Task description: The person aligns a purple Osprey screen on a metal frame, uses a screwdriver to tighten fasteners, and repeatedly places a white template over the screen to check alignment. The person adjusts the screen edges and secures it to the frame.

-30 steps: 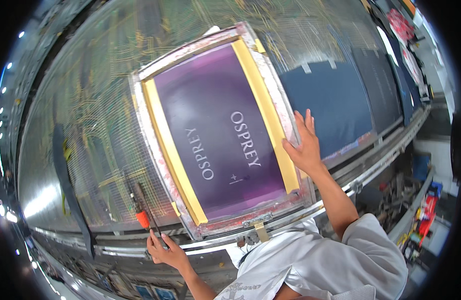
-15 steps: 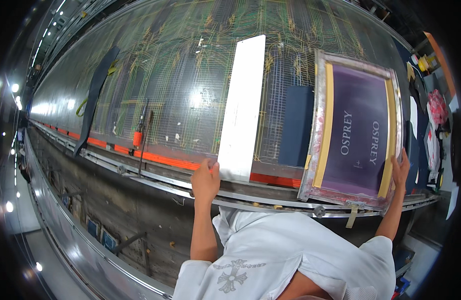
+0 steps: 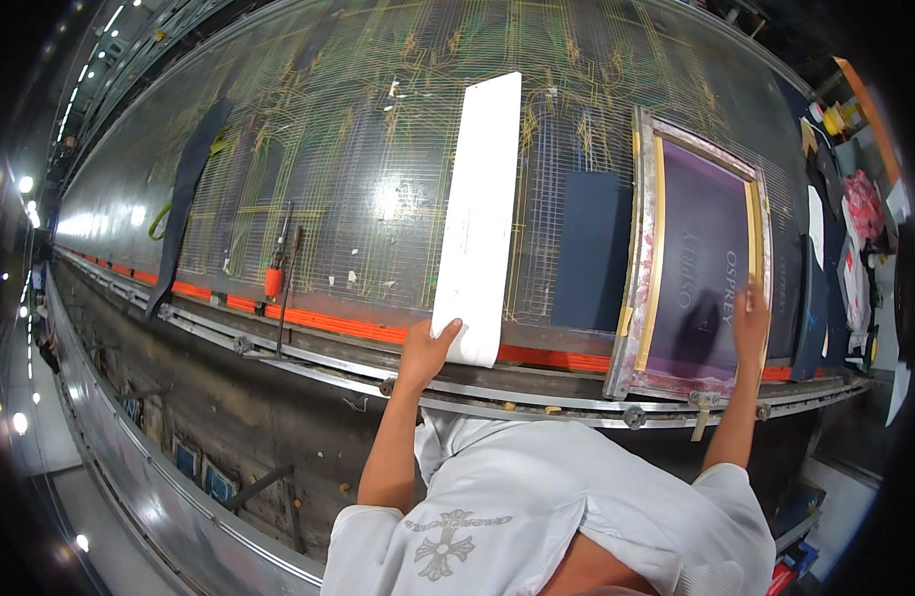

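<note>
L hand (image 3: 430, 351) on wht strip (image 3: 482, 219), R hand (image 3: 748, 316) nr screen (image 3: 703, 199)

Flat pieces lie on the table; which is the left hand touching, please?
The white strip, its near corner in the left hand; the dark blue piece and far-left dark strip lie untouched.

Left hand (image 3: 428, 351): fingers mostly hidden at end of white strip (image 3: 477, 219). Right hand (image 3: 749, 310): unclear if touching screen-printing frame (image 3: 639, 238). White shirt (image 3: 566, 477) cut off below.
</note>
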The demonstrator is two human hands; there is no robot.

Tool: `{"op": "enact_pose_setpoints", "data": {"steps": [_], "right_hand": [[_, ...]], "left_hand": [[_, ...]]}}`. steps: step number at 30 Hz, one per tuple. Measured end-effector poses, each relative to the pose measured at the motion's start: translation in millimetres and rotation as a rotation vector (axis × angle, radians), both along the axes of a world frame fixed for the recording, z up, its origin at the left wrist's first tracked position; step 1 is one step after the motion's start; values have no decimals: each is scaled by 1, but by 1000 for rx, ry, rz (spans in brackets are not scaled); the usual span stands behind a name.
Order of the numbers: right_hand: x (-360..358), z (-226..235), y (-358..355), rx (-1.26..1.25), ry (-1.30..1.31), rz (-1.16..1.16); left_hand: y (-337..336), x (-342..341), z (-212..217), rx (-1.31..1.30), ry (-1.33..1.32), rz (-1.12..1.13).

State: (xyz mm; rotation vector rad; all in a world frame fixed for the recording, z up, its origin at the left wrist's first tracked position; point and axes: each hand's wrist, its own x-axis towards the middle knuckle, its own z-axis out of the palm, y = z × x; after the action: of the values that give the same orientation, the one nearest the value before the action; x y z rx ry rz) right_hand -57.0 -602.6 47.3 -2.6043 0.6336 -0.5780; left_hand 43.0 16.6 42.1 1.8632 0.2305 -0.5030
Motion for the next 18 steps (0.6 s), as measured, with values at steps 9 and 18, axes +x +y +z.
{"op": "enact_pose_setpoints", "data": {"steps": [9, 18], "right_hand": [[160, 0, 327, 1593, 741, 163], [279, 1, 370, 1842, 381, 105]], "left_hand": [[-15, 27, 88, -374, 121, 173], [-7, 22, 149, -527, 156, 123]]}}
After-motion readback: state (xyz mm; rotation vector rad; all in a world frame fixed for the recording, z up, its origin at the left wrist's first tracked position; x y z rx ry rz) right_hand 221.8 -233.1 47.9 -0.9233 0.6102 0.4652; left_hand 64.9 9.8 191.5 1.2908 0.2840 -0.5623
